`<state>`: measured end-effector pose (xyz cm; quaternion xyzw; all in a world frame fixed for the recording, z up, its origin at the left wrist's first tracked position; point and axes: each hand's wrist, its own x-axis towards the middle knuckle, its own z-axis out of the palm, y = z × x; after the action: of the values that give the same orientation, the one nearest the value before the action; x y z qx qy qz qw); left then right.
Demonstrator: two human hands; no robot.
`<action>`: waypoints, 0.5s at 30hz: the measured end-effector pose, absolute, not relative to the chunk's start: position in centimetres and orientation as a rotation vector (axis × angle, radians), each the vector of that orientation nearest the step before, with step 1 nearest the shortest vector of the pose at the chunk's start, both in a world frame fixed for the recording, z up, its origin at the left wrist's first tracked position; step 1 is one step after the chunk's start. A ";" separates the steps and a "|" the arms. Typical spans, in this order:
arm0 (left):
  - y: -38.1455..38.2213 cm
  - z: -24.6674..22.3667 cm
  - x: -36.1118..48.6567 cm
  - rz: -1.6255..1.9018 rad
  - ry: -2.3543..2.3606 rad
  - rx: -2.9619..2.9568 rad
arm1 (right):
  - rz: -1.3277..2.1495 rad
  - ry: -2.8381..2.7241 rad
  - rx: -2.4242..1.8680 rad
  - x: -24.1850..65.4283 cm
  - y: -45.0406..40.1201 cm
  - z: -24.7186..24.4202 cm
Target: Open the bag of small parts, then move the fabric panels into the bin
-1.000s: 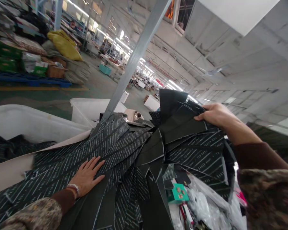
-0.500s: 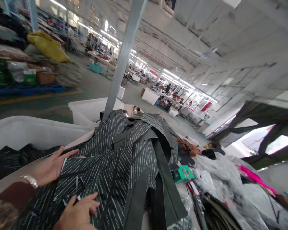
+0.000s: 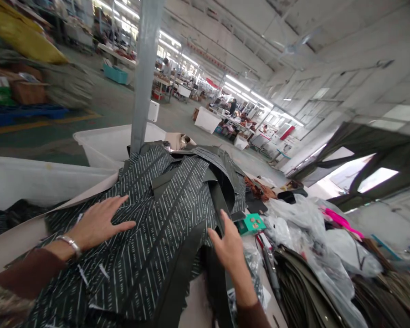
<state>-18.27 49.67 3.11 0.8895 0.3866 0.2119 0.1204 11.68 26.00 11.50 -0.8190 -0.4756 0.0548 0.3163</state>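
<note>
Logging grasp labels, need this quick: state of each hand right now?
Left hand: open, fingers spread, over the striped cloth; contact unclear.
Right hand: open, gripping nothing, near the cloth's right side.

No word can be read for certain. The dark cloth spread over the near middle of the scene carries slanting rows of small, pale printed marks that look like capital letters, set among short dashes; they are too fine and blurred to spell out. On the far wall, a row of reddish marks runs below the roof, resembling signs or characters, but too small to make out. A red strip farther down and a red panel at the far right show no legible wording. The green box, right of the cloth, bears brownish shapes on its top, and lettering cannot be told there.
</note>
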 end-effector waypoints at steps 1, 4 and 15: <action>48.4 3.6 -17.1 0.616 1.097 2.619 | 0.177 -1.148 -2.222 15.1 25.3 10.5; 43.5 4.9 -12.9 0.631 0.915 2.722 | 0.345 -0.933 -2.327 22.3 23.8 6.9; 34.0 1.6 -5.3 0.578 0.740 2.823 | 0.892 -1.005 -2.117 21.3 24.5 2.4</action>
<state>-5.28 34.00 1.57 0.9456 0.2478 0.1935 0.0833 21.27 24.52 2.43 -0.8022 -0.3809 0.3380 0.3117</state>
